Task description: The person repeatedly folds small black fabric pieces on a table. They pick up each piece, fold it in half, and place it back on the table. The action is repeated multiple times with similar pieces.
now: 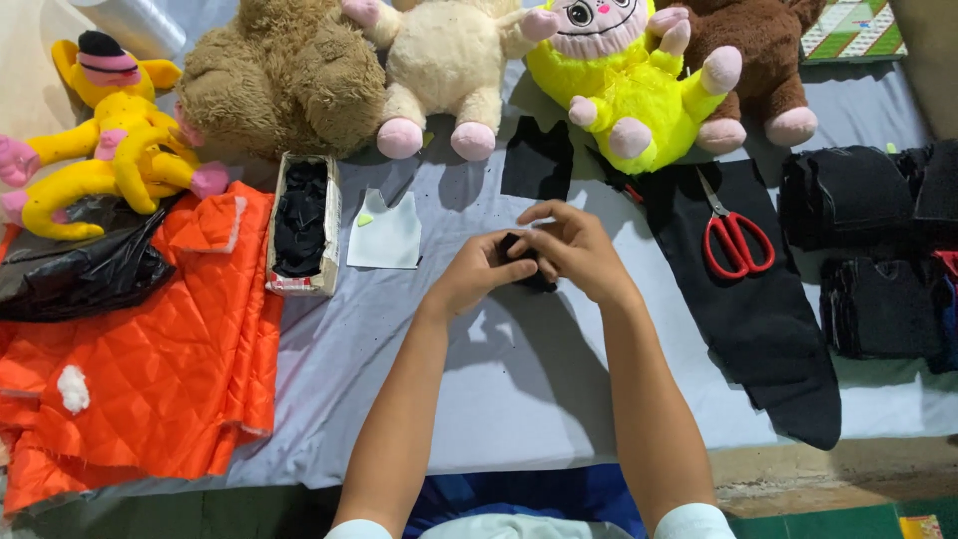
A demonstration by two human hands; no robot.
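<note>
My left hand and my right hand meet over the middle of the grey table cover. Together they pinch a small piece of black fabric, mostly hidden by the fingers. A square of black felt lies just beyond the hands. A long strip of black felt runs down the right side, and red-handled scissors rest on it, shut.
Plush toys line the far edge: a yellow one, a cream one, a tan bear. A cardboard box of black pieces, a white cut shape, orange quilted fabric, stacks of black felt.
</note>
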